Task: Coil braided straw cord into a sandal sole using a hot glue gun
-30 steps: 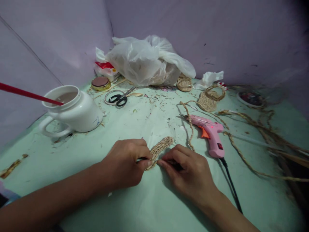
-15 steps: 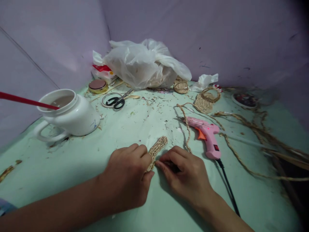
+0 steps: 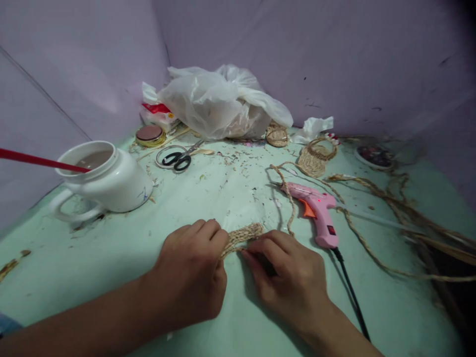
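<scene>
A small woven straw piece [image 3: 243,234] lies on the pale green table cover [image 3: 111,248], pinched between both hands. My left hand [image 3: 191,270] curls its fingers round the piece's left end. My right hand [image 3: 290,270] presses its fingers together on the right end, right by it. A braided straw cord [image 3: 290,198] runs from near my right hand past a pink hot glue gun [image 3: 316,210], which lies just right of my fingers with its black cable [image 3: 351,295] trailing toward me.
A white mug [image 3: 107,181] with a red stick [image 3: 37,161] stands at left. Black scissors [image 3: 178,158], a round tin [image 3: 149,135], a plastic bag [image 3: 223,101] and small woven baskets [image 3: 314,156] sit at the back. Loose braided straw [image 3: 401,208] spreads at right.
The woven piece has turned from slanting upward to lying almost level between my hands. Both hands have shifted slightly toward me and closed in on it.
</scene>
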`<state>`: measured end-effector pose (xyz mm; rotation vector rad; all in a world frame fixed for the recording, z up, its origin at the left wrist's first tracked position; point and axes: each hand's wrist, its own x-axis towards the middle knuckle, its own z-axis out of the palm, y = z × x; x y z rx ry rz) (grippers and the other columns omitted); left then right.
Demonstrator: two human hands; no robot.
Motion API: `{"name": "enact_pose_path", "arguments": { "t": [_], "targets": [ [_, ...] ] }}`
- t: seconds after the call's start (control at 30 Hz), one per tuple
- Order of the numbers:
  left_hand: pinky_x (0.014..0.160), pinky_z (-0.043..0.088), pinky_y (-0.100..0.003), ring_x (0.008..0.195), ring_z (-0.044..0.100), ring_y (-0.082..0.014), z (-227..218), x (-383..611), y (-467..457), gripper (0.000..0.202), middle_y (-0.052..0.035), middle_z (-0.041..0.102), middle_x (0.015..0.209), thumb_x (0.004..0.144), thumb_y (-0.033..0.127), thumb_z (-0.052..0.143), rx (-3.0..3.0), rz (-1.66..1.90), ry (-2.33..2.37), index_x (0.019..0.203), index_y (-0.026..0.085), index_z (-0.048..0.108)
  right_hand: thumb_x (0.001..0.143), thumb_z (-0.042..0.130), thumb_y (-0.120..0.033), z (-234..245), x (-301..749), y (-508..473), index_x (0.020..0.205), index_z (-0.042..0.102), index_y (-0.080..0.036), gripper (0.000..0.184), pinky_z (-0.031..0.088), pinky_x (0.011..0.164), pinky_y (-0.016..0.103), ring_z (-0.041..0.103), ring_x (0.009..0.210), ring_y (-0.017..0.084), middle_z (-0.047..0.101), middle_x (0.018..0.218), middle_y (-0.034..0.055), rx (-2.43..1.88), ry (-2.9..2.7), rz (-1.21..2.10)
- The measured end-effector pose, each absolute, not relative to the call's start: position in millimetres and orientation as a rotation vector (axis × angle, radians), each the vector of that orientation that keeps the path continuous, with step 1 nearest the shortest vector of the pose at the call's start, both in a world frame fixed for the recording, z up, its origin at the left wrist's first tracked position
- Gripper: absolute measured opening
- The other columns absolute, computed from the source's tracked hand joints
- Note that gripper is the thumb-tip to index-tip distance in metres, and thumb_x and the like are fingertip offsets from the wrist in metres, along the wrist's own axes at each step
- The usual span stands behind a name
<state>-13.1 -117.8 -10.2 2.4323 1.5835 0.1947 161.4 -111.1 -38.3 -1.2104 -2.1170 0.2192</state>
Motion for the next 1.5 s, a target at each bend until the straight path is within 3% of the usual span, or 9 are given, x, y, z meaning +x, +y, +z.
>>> {"name": "enact_pose_path", "arguments": {
  "t": [0.17,0.77,0.87,1.0,1.07,1.23,1.5],
  "targets": [
    [0.062,0.04,-0.038,0.075,0.049,-0.0231,-10.1,-11.3,-119.5,0.008,-0.0046,0.054,0.08,0.076,0.028,0.049,2.443,0.266,1.592,0.075,0.021,0.05,0.077,0.057,-0.019,-39.8,157.0,-109.7,0.063,0.062,-0.016,0.016,0.035,0.049,0.026,0.054,0.055,0.015,0.059,0.059,0.0024,-1.269,-2.123,0.163],
    [0.059,0.039,-0.036,0.069,0.049,-0.0206,-17.9,-7.2,-114.5,0.015,-0.0042,0.055,0.07,0.079,0.019,0.046,2.653,0.418,1.544,0.065,0.019,0.052,0.075,0.058,-0.022,-38.6,150.9,-107.4,0.063,0.059,-0.021,0.012,0.034,0.049,0.028,0.055,0.057,0.018,0.06,0.061,0.001,-1.443,-2.098,0.072],
    [0.06,0.039,-0.036,0.07,0.049,-0.0211,-13.6,-9.3,-113.6,0.012,-0.0041,0.056,0.072,0.078,0.02,0.048,2.628,0.354,1.526,0.068,0.019,0.054,0.075,0.057,-0.023,-38.0,155.6,-107.0,0.08,0.062,-0.02,0.007,0.041,0.051,0.028,0.06,0.065,0.019,0.065,0.078,0.0043,-1.436,-2.077,0.098],
    [0.062,0.039,-0.037,0.071,0.049,-0.0214,-7.9,-12.4,-111.4,0.01,-0.0037,0.057,0.073,0.077,0.024,0.051,2.572,0.289,1.478,0.069,0.019,0.055,0.075,0.058,-0.023,-38.4,163.3,-101.7,0.11,0.057,-0.016,0.036,0.05,0.06,0.032,0.062,0.089,0.024,0.059,0.114,0.0131,-1.392,-2.111,0.074],
    [0.064,0.04,-0.037,0.072,0.049,-0.0215,-6.5,-13.9,-109.8,0.01,-0.0038,0.057,0.074,0.077,0.025,0.052,2.569,0.267,1.454,0.07,0.019,0.056,0.076,0.057,-0.022,-38.1,165.2,-97.9,0.118,0.053,-0.015,0.043,0.052,0.069,0.036,0.058,0.098,0.026,0.057,0.121,0.0139,-1.347,-2.185,0.103],
    [0.065,0.04,-0.037,0.071,0.049,-0.0208,-6.9,-16.0,-108.5,0.013,-0.0037,0.057,0.071,0.077,0.027,0.051,2.568,0.259,1.504,0.068,0.019,0.054,0.077,0.054,-0.02,-36.4,164.1,-94.1,0.122,0.049,-0.011,0.045,0.051,0.066,0.039,0.057,0.086,0.026,0.066,0.097,0.0109,-1.286,-2.281,0.273],
    [0.07,0.044,-0.04,0.079,0.053,-0.0237,-13.4,-9.9,-108.3,0.013,-0.0073,0.058,0.083,0.076,0.025,0.05,2.524,0.303,1.585,0.084,0.018,0.056,0.079,0.053,-0.021,-40.1,162.1,-97.4,0.122,0.048,-0.01,0.044,0.049,0.066,0.039,0.056,0.084,0.025,0.065,0.095,0.011,-1.295,-2.265,0.222]
  ]
}}
